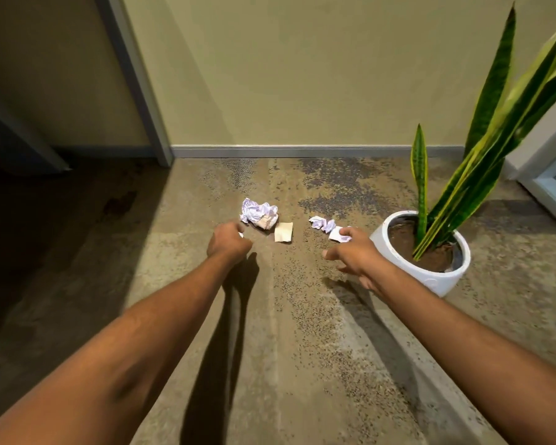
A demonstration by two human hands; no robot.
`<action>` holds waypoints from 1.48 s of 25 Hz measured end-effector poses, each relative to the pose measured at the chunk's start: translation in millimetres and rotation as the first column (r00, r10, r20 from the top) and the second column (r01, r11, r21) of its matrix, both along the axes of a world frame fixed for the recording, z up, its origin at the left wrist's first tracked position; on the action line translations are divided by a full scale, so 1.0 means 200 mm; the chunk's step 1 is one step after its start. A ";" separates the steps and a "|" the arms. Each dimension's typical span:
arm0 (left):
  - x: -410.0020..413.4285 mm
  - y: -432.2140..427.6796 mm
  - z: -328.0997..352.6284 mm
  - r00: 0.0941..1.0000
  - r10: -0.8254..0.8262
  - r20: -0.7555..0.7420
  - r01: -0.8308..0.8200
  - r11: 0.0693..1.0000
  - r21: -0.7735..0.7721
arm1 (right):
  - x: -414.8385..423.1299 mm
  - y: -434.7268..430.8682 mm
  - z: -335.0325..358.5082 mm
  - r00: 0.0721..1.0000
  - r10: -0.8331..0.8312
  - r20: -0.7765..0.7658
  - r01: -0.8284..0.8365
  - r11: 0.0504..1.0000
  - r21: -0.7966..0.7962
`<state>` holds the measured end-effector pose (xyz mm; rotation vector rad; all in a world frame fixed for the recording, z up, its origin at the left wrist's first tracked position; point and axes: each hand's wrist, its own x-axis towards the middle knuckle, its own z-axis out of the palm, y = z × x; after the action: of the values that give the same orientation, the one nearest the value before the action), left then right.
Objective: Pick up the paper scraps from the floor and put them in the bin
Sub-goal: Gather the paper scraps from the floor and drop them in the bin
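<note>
Several paper scraps lie mid-frame on the speckled floor (286,316): a crumpled ball (260,214), a flat beige piece (283,232) beside it, smaller white scraps (325,225) to the right. Left hand (227,240), fingers curled closed, shows a white bit at the knuckles. Right hand (355,252), fingers spread, touches the scrap nearest the white plant pot (430,277).

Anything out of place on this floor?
Yes: litter. A crumpled paper wad and flat scrap lie mid-floor; smaller scraps lie beside the white plant pot. No bin in view.
</note>
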<state>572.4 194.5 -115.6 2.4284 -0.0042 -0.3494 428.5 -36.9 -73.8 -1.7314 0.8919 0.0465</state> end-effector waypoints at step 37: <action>-0.02 -0.45 -0.25 0.998 -0.028 0.055 0.031 0.998 -0.045 | 0.74 -0.05 -0.33 0.799 0.495 -0.342 -0.590 0.756 -0.284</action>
<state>569.4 103.8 -165.4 2.3934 -0.0713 -0.2937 576.5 -47.6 -139.1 -2.3525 0.5511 0.5259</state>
